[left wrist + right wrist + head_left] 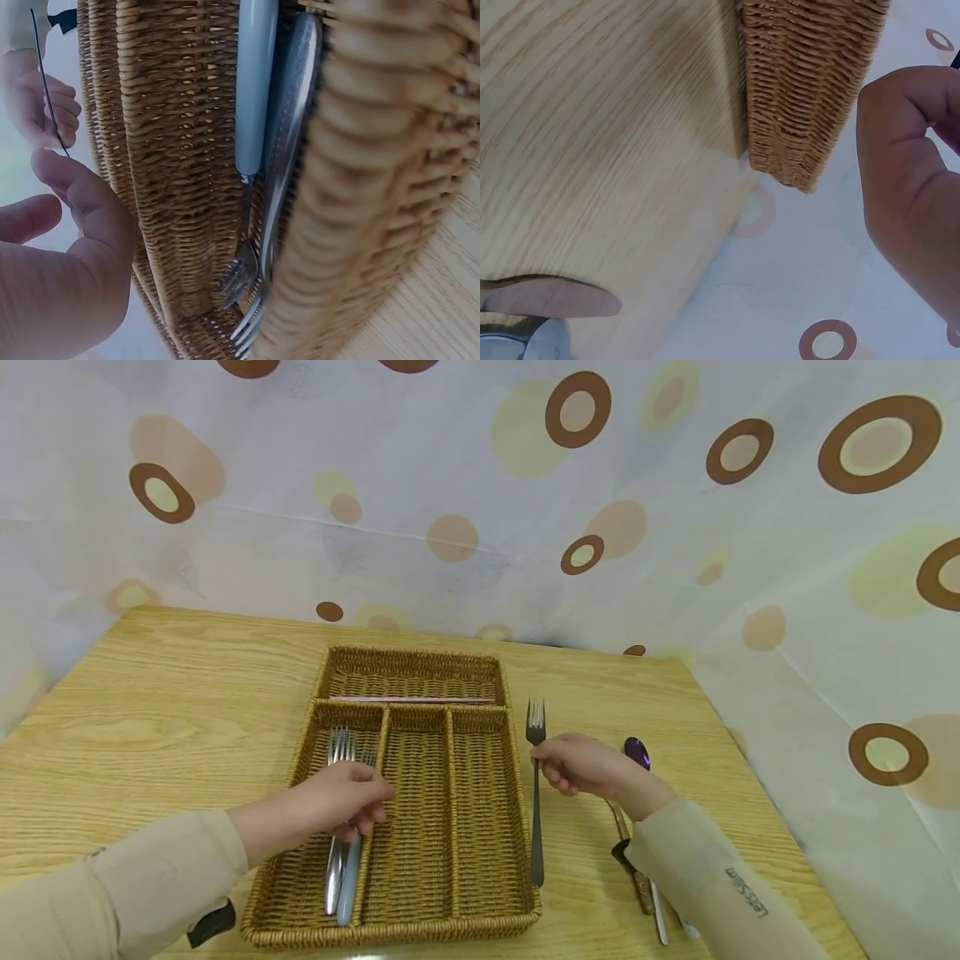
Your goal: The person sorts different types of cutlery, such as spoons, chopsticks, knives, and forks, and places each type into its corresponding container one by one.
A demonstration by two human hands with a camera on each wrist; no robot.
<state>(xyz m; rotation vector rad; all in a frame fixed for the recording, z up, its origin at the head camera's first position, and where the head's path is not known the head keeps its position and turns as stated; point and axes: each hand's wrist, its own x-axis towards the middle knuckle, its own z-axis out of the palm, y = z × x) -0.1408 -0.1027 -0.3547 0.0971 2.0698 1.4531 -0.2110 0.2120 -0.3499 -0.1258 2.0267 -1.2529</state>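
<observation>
A: Where is the dark fork (536, 827)?

B: Pinched near its neck by the right hand (588, 768), just right of the wicker tray (414, 843). The left hand (341, 795), loosely bent and empty, hovers above the forks (343, 742) in the left compartment.

A: Likely fault?

B: Held high, the long handle may pivot and catch the rim; the left hand may obstruct the compartment.

I face a wood-grain tabletop (187, 693), and behind it I see a creased white backdrop (420, 460) printed with brown rings and pale yellow and peach circles.
</observation>
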